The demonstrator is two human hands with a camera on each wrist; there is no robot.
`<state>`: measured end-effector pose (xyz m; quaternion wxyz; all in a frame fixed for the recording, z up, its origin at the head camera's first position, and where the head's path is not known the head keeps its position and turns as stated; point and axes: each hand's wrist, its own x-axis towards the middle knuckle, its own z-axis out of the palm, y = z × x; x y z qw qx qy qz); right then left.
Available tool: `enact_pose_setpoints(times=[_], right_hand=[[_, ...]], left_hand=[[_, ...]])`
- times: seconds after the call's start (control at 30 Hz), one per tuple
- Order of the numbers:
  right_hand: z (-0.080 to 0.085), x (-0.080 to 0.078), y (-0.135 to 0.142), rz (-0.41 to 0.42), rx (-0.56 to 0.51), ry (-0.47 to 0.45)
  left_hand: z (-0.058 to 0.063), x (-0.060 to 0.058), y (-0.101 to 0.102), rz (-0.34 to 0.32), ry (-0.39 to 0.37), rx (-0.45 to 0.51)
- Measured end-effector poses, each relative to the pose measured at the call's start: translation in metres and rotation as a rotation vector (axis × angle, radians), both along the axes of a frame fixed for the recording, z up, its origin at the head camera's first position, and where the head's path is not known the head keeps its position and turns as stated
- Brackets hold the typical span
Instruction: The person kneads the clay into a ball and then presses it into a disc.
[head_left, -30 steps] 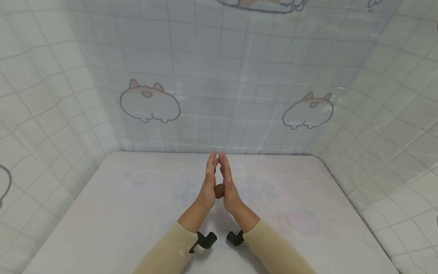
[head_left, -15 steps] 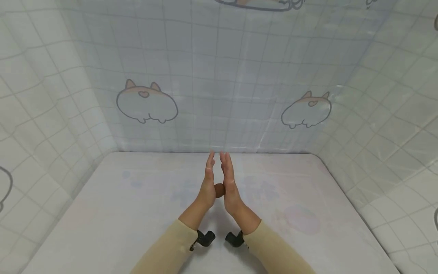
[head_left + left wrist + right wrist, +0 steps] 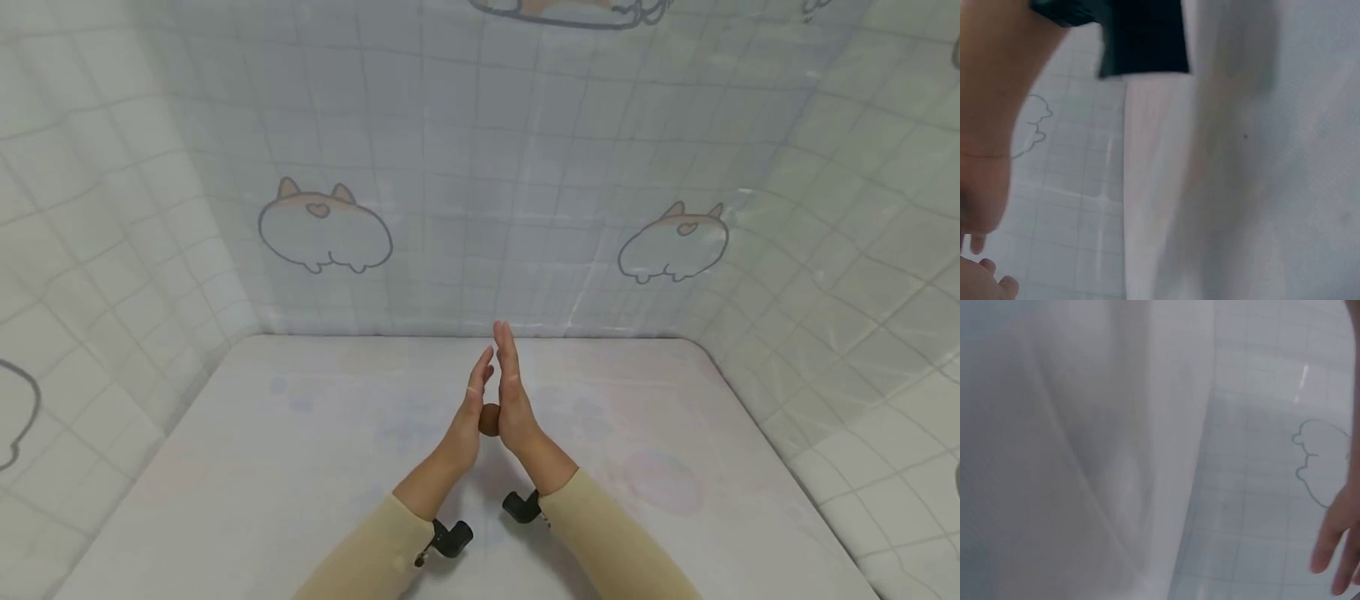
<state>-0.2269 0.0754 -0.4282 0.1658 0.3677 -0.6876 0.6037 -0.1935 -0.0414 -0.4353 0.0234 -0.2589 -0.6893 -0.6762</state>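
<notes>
Grid-patterned walls (image 3: 465, 167) surround a pale table (image 3: 300, 467). Left hand (image 3: 467, 421) and right hand (image 3: 516, 408) face palm to palm, fingers nearly straight, unclenched; a brown ball (image 3: 489, 420) sits between them, over the table, midway between its side edges. Rolling seems in hand, calling for even palm pressure. No container shows.

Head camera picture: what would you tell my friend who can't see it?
A person's left hand and right hand hold a small, round brown lump between their palms, over a pale table. Behind it is a grid-patterned backdrop with cartoon animal drawings.
</notes>
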Motion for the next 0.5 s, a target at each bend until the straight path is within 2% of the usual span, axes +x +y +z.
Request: enact_pose_setpoints(times=[0.2, 0.27, 0.5], right_hand=[[-0.005, -0.005, 0.001, -0.019, 0.027, 0.041], [-0.009, -0.006, 0.001, -0.012, 0.038, 0.043], [-0.022, 0.0, -0.006, 0.09, 0.058, 0.042]], left_hand=[[0.009, 0.0, -0.005, -0.059, 0.098, 0.092], [0.013, 0.001, -0.007, -0.058, 0.113, 0.114], [0.021, -0.003, -0.009, 0.033, 0.108, 0.184]])
